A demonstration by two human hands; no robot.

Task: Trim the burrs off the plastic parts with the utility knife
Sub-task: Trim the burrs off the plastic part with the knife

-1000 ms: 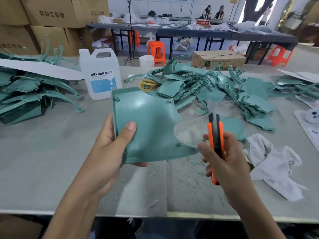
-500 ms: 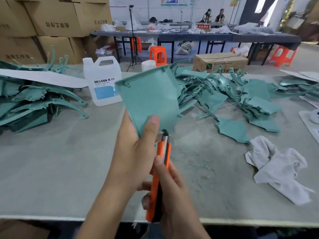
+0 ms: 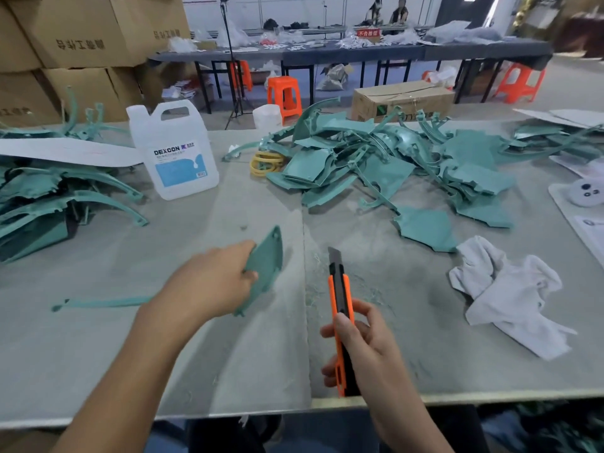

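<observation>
My left hand [image 3: 209, 286] grips a teal plastic panel [image 3: 266, 264], held edge-on and low over the grey table [image 3: 98, 354], left of the table's seam. My right hand [image 3: 359, 351] holds an orange utility knife [image 3: 340, 308] upright, its blade out and pointing away from me; the blade is clear of the panel. A thin teal curved strip [image 3: 101, 303] lies on the table to the left, partly hidden by my left wrist. A large heap of teal plastic parts [image 3: 392, 168] covers the far right of the table, and another stack of teal parts [image 3: 49, 197] sits at the far left.
A white DEXCON jug [image 3: 175, 150] stands behind my left hand. A crumpled white cloth [image 3: 510, 295] lies at the right. Yellow rings [image 3: 266, 163] rest by the heap. Plastic shavings litter the table around the seam. Cardboard boxes [image 3: 81, 44] and orange stools [image 3: 284, 93] stand beyond the table.
My left hand has lowered the panel from in front of me toward the table, to the left. My right hand has drawn the knife away to the right, apart from the panel.
</observation>
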